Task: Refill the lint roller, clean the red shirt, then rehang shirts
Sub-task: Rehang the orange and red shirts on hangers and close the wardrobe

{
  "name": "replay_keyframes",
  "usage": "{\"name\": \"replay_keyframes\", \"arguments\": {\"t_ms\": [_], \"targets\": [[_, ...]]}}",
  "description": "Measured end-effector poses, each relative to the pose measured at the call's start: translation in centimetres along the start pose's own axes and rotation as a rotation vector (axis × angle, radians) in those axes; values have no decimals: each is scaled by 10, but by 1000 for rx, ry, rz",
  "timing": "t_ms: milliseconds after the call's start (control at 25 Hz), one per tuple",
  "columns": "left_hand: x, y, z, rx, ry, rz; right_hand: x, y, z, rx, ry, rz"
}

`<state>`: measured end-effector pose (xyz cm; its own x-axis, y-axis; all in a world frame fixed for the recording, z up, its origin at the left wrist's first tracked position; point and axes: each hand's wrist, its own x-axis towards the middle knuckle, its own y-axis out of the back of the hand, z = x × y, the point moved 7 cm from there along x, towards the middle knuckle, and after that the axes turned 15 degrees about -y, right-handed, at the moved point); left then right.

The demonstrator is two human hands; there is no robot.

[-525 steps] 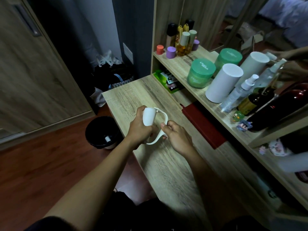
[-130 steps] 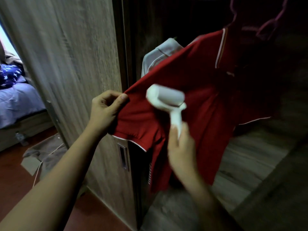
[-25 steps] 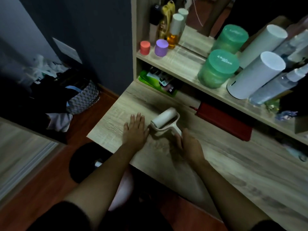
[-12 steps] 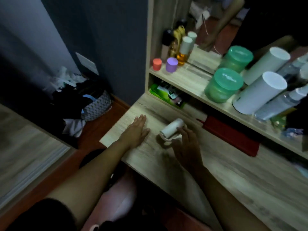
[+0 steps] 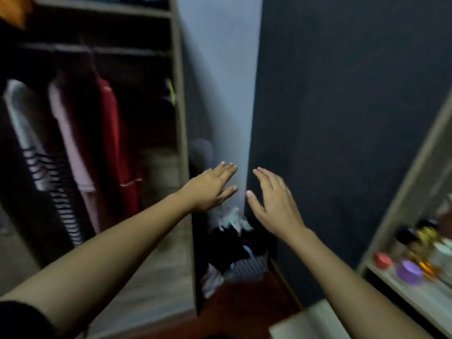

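Note:
The red shirt (image 5: 111, 140) hangs in the open wardrobe at the left, between a pink garment (image 5: 71, 143) and the wardrobe's dark interior. A striped black-and-white shirt (image 5: 46, 172) hangs further left. Both my hands are raised in mid-air in front of the wall, empty, fingers straight. My left hand (image 5: 211, 185) is just right of the wardrobe's side panel; my right hand (image 5: 272, 200) is beside it. The lint roller is out of view.
The wardrobe side panel (image 5: 179, 118) stands between clothes and wall. A pile of clothes and a basket (image 5: 238, 260) lies on the floor in the corner. A shelf with small jars (image 5: 411, 270) sits at the right; the desk corner (image 5: 308, 321) shows below.
Both hands have left the desk and the lint roller and are now lifted in the air. The view has swung left from the desk toward the open wardrobe.

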<state>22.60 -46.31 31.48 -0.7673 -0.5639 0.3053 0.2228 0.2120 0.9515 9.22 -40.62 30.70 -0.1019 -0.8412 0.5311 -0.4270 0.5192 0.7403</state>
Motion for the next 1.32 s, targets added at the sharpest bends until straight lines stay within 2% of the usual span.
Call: {"name": "replay_keyframes", "arguments": {"t_ms": [200,520,720,880,1000,1160,1320], "targets": [[-65,124,-127,301,12,80,100,-34,-164,-50,255,59],[-153,273,-304,502,31,169,227,-76,-372,-44,365,277],[-171,348,-359,631,40,307,272,-86,-428,-196,386,386],[-167,393,-400,680,82,298,325,-81,-465,-297,401,427],[-156,413,-426,776,103,274,359,-85,-479,-327,405,377],[-135,438,-474,622,270,290,411,-92,-495,-300,385,308],[-102,456,-511,565,410,186,455,-101,-506,-371,397,306]]}}
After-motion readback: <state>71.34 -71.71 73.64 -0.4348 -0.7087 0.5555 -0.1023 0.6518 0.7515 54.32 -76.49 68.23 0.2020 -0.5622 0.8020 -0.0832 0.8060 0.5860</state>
